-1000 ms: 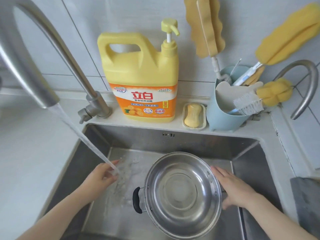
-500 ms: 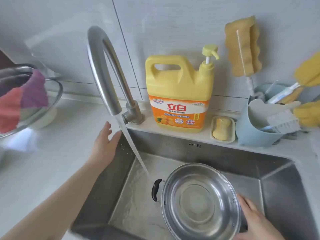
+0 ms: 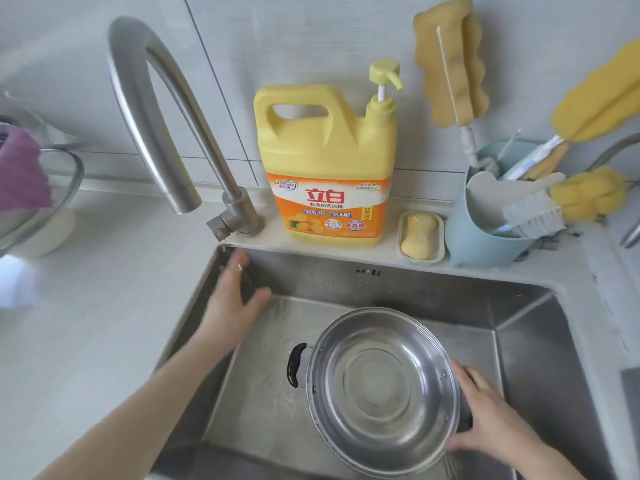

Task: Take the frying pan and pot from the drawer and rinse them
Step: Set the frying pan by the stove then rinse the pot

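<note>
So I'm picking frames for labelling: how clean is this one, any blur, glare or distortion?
Head view: left hand and the left edge motion-blurred; wide-angle bending of the faucet; soft daylight, mild sheen inside the pot; detergent bottle label sharp.

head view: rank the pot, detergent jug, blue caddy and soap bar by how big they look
1. Pot and detergent jug: about alike in the picture; the pot is nearer the camera, so no ranking.
2. Blue caddy.
3. Soap bar, clearly smallest.
</note>
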### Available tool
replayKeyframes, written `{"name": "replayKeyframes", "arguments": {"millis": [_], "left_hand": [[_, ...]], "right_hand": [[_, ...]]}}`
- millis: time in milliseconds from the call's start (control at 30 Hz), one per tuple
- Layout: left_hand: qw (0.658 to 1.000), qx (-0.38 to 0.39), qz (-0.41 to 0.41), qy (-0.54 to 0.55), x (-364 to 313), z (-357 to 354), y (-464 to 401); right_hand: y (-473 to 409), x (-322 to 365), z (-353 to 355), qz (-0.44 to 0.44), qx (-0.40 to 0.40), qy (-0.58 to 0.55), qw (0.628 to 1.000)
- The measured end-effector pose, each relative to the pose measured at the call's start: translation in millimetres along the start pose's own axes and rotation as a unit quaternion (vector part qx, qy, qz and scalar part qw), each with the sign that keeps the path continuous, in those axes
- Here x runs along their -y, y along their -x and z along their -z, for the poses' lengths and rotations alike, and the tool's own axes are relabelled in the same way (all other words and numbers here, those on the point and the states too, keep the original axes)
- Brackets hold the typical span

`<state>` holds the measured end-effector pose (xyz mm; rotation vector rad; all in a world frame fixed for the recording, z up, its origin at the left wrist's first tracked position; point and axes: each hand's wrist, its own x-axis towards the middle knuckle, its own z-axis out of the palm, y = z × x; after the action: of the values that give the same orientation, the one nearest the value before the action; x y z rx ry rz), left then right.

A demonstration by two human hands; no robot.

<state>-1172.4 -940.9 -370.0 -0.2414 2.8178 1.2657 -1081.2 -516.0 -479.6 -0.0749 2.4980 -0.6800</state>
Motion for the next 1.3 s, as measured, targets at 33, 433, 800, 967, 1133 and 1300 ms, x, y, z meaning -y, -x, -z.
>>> {"name": "replayKeyframes", "arguments": {"millis": [33, 433, 800, 967, 1133, 1300], "left_hand": [[0.997, 0.057, 0.007, -0.047, 12, -17, 11], [0.922, 0.368, 0.028, -0.119, 72, -108, 34], [0.907, 0.379, -0.021, -0.184, 76, -101, 37], [0.915, 0.367, -0.037, -0.164, 51, -58, 43], [0.945, 0.282, -0.09, -0.137, 4, -10, 66], [0.964, 0.134, -0.193, -0.128, -49, 26, 104]], "right_hand": [[0, -1, -2, 0.0, -0.003, -0.01, 1.0], [-5, -17, -18, -0.025, 0.011, -0.131, 0.991], [-4, -5, -9, -0.016, 0.029, -0.135, 0.99], [16, 22, 22, 0.023, 0.003, -0.139, 0.99], [55, 56, 66, 0.082, -0.046, -0.138, 0.986], [105, 78, 121, 0.149, -0.149, -0.068, 0.975]]}}
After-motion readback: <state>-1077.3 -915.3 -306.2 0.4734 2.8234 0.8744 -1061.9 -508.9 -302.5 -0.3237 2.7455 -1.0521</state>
